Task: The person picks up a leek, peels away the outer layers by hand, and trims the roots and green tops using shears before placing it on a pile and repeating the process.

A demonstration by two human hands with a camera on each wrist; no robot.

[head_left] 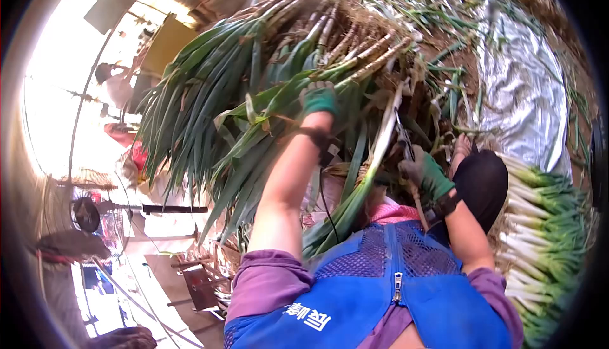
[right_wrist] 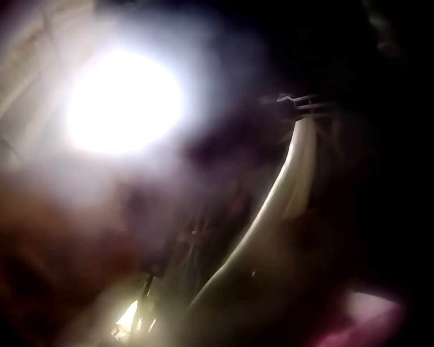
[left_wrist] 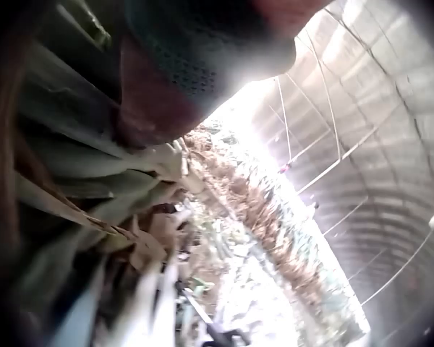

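Observation:
In the head view a large pile of green onions lies with leaves to the left and roots up and right. The left hand, in a green glove, rests on the leaves and stalks of the pile, fingers partly hidden. The right hand, also gloved, grips a tool with a dark metal front part. Beside that tool, a stalk with a white shank lies slanted towards the person's lap. Long leaves fill the left of the left wrist view. The right wrist view is dark, with a pale stalk.
Rows of white-shanked onions lie at the right. Behind them is a silvery sheet, with leaf scraps strewn over the ground at the top. A fan stands at the left. The person's bent knee is near the right hand.

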